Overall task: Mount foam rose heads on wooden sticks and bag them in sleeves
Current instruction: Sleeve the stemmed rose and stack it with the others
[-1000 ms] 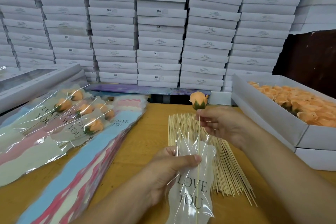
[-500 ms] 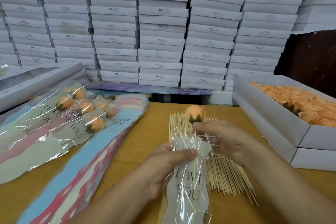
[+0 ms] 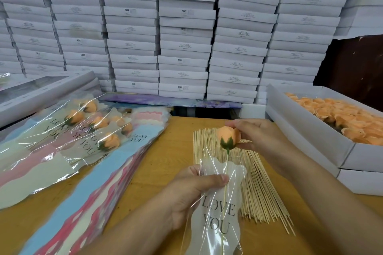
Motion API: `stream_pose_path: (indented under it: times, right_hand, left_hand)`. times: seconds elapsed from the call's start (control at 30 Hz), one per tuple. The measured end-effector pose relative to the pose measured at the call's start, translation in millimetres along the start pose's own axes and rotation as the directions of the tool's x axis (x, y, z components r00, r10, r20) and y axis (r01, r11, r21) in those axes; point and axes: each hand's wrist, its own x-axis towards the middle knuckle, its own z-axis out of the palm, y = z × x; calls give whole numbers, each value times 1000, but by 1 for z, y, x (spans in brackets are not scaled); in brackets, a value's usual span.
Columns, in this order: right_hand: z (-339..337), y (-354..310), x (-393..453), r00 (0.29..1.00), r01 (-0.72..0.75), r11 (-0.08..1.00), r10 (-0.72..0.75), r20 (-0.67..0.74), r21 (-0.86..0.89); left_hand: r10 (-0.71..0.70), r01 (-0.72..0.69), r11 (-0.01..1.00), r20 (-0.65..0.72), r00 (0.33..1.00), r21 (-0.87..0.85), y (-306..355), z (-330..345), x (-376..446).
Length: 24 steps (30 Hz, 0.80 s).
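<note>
An orange foam rose head (image 3: 228,136) with a green base sits on a thin wooden stick (image 3: 225,180). The stick runs down inside a clear sleeve (image 3: 219,213) printed "LOVE YOU". My left hand (image 3: 192,192) grips the sleeve near its top, thumb across the front. My right hand (image 3: 257,136) pinches the rose head from the right, just above the sleeve's mouth. A pile of bare wooden sticks (image 3: 257,182) lies on the table behind the sleeve.
A white box of orange rose heads (image 3: 339,118) stands at the right. Bagged roses (image 3: 87,130) lie on stacks of flat coloured sleeves (image 3: 99,182) at the left. White cartons (image 3: 186,37) are stacked as a wall behind the wooden table (image 3: 161,172).
My right hand slid the stick down into the sleeve, then shifted from the stick up to the rose head. The left hand kept its hold on the sleeve.
</note>
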Motion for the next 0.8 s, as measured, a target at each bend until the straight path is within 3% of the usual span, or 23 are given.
stream_pose_path:
  times: [0.2, 0.4, 0.8]
  right_hand:
    - [8, 4, -9, 995, 48, 998, -44, 94, -46]
    - [18, 10, -10, 995, 50, 994, -41, 94, -100]
    - [32, 19, -13, 991, 24, 986, -2, 131, -165]
  left_hand:
    - [10, -12, 997, -20, 1000, -73, 9, 2, -1]
    - [12, -15, 998, -59, 998, -55, 7, -3, 4]
    - [6, 3, 989, 62, 998, -150, 10, -10, 8]
